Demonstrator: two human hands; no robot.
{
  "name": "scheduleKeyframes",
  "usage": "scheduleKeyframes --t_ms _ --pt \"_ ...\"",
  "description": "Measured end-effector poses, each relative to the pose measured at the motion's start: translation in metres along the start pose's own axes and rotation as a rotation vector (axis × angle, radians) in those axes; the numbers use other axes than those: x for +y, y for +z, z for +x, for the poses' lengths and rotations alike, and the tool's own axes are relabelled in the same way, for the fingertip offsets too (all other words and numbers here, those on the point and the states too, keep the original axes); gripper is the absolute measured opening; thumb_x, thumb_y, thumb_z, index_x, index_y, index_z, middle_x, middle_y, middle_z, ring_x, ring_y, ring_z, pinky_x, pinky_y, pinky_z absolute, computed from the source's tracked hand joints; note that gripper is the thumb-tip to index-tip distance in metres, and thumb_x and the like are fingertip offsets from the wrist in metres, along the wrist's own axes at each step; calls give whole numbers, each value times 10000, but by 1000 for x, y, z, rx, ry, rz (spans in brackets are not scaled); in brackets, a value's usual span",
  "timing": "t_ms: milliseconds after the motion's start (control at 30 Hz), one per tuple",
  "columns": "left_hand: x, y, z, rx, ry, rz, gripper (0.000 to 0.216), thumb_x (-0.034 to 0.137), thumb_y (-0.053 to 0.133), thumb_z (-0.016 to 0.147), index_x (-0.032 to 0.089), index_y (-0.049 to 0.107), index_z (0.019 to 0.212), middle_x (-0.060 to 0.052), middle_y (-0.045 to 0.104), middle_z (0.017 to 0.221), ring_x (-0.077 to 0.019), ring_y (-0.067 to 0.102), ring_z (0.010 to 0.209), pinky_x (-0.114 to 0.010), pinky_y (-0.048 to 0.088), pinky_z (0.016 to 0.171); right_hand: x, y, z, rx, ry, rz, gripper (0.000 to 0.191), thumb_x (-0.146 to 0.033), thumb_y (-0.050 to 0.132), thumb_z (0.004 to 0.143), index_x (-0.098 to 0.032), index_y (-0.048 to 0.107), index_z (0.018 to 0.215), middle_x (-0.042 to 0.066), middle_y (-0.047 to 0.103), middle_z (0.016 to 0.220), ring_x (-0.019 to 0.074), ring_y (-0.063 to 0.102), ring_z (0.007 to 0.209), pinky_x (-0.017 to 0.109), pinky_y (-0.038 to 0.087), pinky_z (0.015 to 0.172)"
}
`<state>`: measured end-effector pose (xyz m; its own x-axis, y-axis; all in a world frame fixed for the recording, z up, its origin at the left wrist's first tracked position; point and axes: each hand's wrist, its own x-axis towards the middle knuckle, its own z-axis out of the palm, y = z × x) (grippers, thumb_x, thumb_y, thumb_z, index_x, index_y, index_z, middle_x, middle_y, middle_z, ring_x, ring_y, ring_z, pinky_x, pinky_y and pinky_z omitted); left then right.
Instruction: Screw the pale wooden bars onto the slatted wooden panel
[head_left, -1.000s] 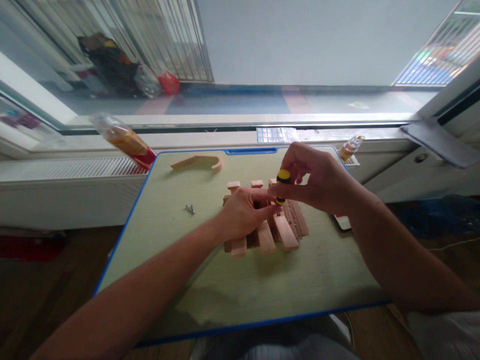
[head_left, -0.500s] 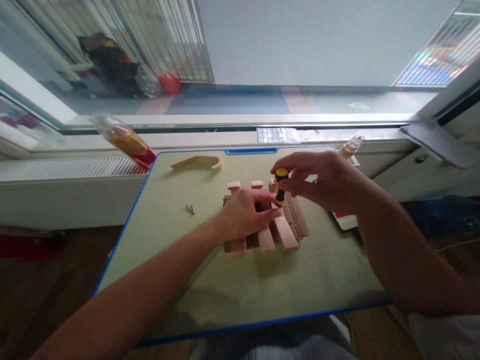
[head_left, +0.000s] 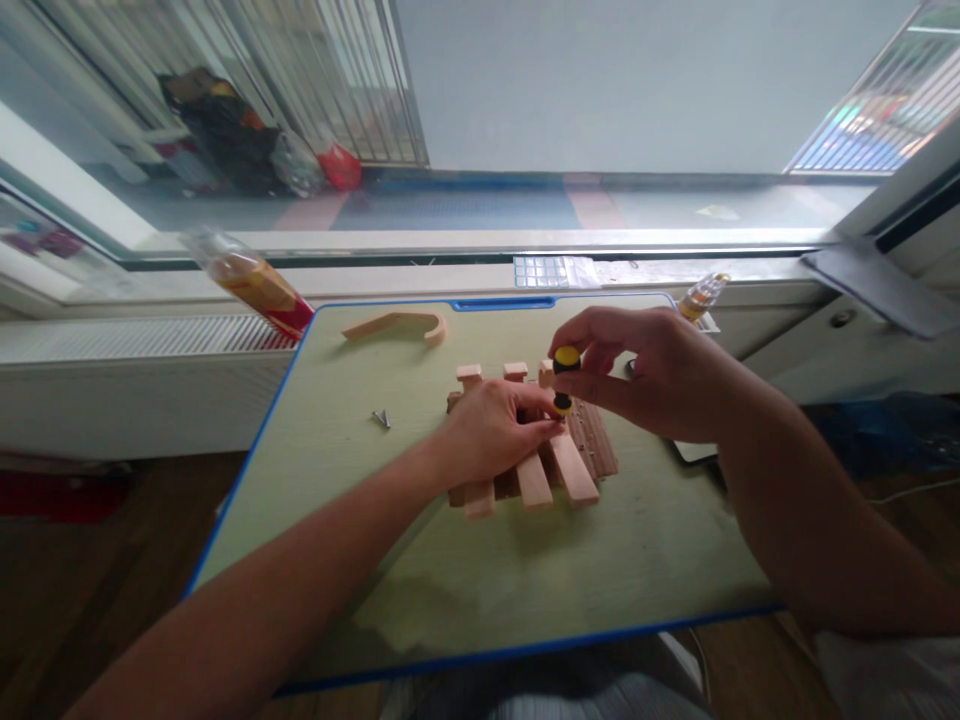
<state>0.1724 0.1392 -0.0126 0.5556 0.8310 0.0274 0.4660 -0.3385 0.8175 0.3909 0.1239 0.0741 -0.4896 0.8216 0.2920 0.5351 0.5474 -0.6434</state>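
Observation:
My right hand (head_left: 649,365) grips a stubby yellow-and-black screwdriver (head_left: 568,358) held upright, fingers and thumb wrapped round its handle. Its lower end points down at the rightmost pale wooden slat (head_left: 576,475). Across the slats lies my left hand (head_left: 484,430), its thumb and index finger closing on that slat around the screwdriver's tip. Whatever is between those fingertips is hidden. Two more pale slats, partly covered by the left hand, lie beside it over a darker grooved wooden board (head_left: 595,440). A few screws (head_left: 381,419) rest on the table to the left.
A curved wooden piece (head_left: 397,322) lies at the back left of the blue-edged folding table (head_left: 360,620). A tilted bottle (head_left: 259,290) leans by the left corner. Beyond the right corner is a small clear bottle (head_left: 703,296). A clear compartment box (head_left: 551,271) sits on the windowsill.
The screwdriver has turned slightly and its top leans a little more toward me; my right hand has shifted with it. My left hand stays on the slats.

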Motion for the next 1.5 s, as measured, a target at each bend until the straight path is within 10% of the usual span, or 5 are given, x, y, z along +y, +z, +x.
scheduleKeyframes --t_ms 1233,1500 --pt "-4 3 -1 21 -10 -50 283 477 794 916 210 873 965 1 743 726 -126 608 632 -247 427 584 1 7 4 123 82 -104 397 -473 878 843 -210 581 823 -2 676 720 138 590 647 307 393 570" --pt "-1 -1 -2 -2 53 -39 182 388 764 951 261 884 1002 15 784 779 -129 640 692 -249 453 638 8 -13 -2 -59 55 90 399 -476 823 917 -213 780 1214 56 810 1089 156 741 761 295 554 641"
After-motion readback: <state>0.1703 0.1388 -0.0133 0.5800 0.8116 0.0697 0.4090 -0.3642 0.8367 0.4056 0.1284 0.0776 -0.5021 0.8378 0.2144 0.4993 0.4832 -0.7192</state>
